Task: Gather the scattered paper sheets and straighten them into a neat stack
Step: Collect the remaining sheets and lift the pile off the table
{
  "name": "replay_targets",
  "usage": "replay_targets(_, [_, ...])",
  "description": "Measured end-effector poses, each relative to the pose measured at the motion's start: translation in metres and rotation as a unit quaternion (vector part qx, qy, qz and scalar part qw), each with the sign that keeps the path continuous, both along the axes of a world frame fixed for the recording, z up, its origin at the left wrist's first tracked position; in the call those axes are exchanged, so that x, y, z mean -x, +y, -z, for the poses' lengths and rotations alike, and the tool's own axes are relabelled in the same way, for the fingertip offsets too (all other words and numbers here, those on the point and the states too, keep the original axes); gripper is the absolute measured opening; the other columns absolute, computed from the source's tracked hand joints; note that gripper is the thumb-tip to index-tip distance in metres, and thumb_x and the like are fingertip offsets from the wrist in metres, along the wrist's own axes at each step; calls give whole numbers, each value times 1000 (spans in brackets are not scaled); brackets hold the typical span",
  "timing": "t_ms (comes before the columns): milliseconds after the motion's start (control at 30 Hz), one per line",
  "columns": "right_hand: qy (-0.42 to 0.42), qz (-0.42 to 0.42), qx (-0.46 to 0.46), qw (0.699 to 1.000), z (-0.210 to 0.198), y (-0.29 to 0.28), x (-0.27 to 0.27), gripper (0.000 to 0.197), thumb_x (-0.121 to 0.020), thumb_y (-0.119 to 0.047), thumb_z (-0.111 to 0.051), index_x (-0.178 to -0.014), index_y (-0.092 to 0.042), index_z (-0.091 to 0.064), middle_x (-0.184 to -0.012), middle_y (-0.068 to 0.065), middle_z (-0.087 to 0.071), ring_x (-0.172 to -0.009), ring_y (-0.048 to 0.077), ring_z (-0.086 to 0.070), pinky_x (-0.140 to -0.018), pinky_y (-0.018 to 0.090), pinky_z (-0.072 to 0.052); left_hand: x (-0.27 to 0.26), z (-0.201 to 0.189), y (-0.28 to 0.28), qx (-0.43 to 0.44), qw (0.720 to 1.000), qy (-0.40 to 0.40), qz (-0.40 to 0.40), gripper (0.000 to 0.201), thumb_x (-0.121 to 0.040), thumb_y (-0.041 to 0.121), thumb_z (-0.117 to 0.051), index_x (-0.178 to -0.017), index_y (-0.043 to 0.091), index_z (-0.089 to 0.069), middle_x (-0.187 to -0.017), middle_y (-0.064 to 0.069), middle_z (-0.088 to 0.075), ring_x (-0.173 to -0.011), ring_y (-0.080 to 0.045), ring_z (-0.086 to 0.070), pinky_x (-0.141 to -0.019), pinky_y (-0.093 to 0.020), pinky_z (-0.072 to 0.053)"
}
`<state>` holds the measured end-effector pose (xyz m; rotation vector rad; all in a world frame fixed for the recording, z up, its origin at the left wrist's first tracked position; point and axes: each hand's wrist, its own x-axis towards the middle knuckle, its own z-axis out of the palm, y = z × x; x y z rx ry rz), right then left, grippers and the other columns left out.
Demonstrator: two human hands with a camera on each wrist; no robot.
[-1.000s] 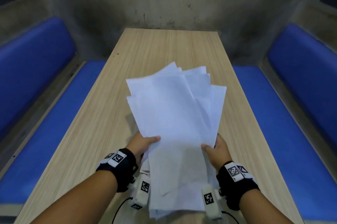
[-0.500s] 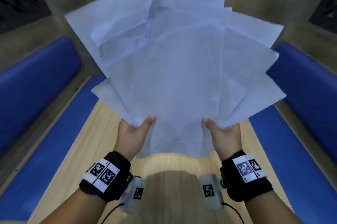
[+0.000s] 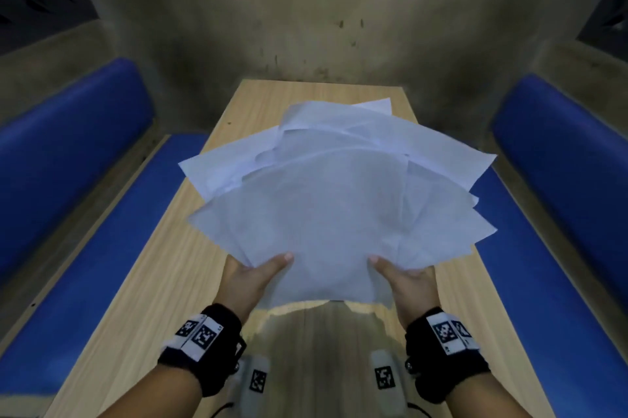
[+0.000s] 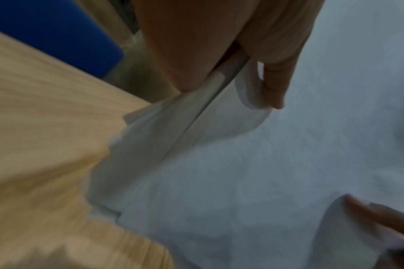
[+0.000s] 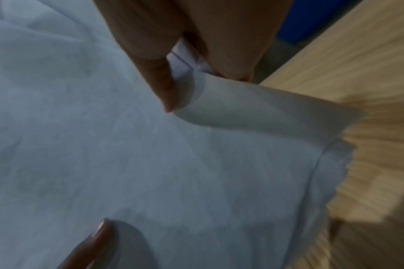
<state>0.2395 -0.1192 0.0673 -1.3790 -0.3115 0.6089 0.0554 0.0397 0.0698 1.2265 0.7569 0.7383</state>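
Observation:
Several white paper sheets (image 3: 333,206) form a fanned, uneven bundle held in the air above the wooden table (image 3: 163,274). My left hand (image 3: 253,273) pinches the bundle's lower left edge, thumb on top and fingers underneath. My right hand (image 3: 406,276) pinches the lower right edge the same way. The corners splay out left and right, with the bottom edges hanging just above the tabletop. In the left wrist view the thumb (image 4: 274,78) presses the paper sheets (image 4: 265,163). The right wrist view shows my thumb (image 5: 166,80) on the curled paper sheets (image 5: 127,154).
Blue padded benches (image 3: 68,152) (image 3: 560,152) run along both sides of the narrow table, with a stained concrete wall (image 3: 306,9) at its far end. Bare tabletop (image 3: 306,91) lies beyond the sheets.
The bundle, lifted up steeply half a second ago, has tilted forward and come down lower toward the table. Both hands keep their grip on its bottom edge.

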Motion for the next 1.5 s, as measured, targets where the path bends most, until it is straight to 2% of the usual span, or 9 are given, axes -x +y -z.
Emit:
replay_targets(167, [28, -69, -22, 997, -13, -5, 6, 38, -70, 5, -76, -104, -9, -69, -88, 0, -79, -79, 16, -75, -57, 20, -56, 4, -2, 6, 2, 999, -6, 38, 64, -54, 19, -91, -114, 15, -67, -108, 0, -77, -102, -20, -72, -74, -24, -58])
replay_targets(367, [10, -56, -71, 996, -27, -6, 4, 50, -68, 9, -74, -112, -12, -64, -97, 0, -77, -86, 16, -74, -61, 20, -56, 5, -13, 3, 2, 999, -35, 37, 52, -71, -6, -76, -118, 12, -64, -110, -4, -76, -98, -18, -73, -73, -28, -60])
replay_targets(533, [6, -70, -80, 994, -29, -2, 3, 60, -65, 9, -76, -119, -12, -60, -104, 7, -74, -90, 20, -73, -66, 27, -57, 0, -18, 2, -10, 998, -20, 58, 71, -56, 18, -87, -122, 13, -63, -116, -9, -73, -106, -26, -70, -80, -35, -59])
replay_targets(767, [-16, -91, -115, 989, -36, -3, -10, 74, -61, 12, -78, -127, -2, -46, -116, 20, -66, -103, 34, -67, -72, 39, -58, 0, -47, 10, -58, 995, -31, 72, 55, -67, 10, -84, -118, 17, -65, -117, -9, -72, -110, -28, -69, -86, -45, -57])
replay_targets(1000, [-38, -43, -84, 995, -34, -5, -6, 35, -72, 12, -70, -94, -15, -71, -90, -1, -78, -84, 16, -74, -66, 26, -59, 2, -82, 14, -204, 978, 34, 21, 84, -61, 24, -90, -131, 37, -45, -130, 13, -59, -119, -4, -59, -101, -37, -51])
replay_targets(1067, [-35, -38, -86, 995, -35, -5, -5, 33, -72, 13, -70, -87, -16, -73, -85, -1, -79, -79, 15, -75, -63, 24, -57, 1, -110, 9, -408, 910, 67, -36, 107, -61, 36, -88, -144, 37, -23, -147, 16, -35, -136, 0, -37, -112, -29, -36])
replay_targets(1233, [-42, -46, -80, 995, -39, -3, -5, 32, -72, 13, -70, -90, -14, -72, -86, 2, -78, -78, 17, -75, -62, 24, -58, -35, -173, -24, -739, 594, 316, 32, 112, -69, 57, -71, -155, 24, -9, -156, -1, -34, -148, -25, -25, -119, -53, -15])
replay_targets(1333, [-39, -56, -67, 995, -42, -4, -5, 33, -71, 13, -71, -97, -8, -71, -87, 3, -78, -79, 18, -75, -62, 23, -57, -61, -174, -29, -695, 546, 439, 160, 83, -83, 45, -64, -149, 23, -20, -117, 1, -66, -109, -27, -63, -95, -39, -40])
replay_targets(1500, [-54, -120, -58, 990, -51, -4, -5, 44, -69, 11, -73, -108, -8, -67, -99, 12, -75, -90, 24, -73, -72, 35, -58, -74, -165, -20, -696, 541, 417, 222, 21, -85, 19, -58, -104, 23, -49, -87, 1, -64, -77, -29, -63, -61, -32, -40])
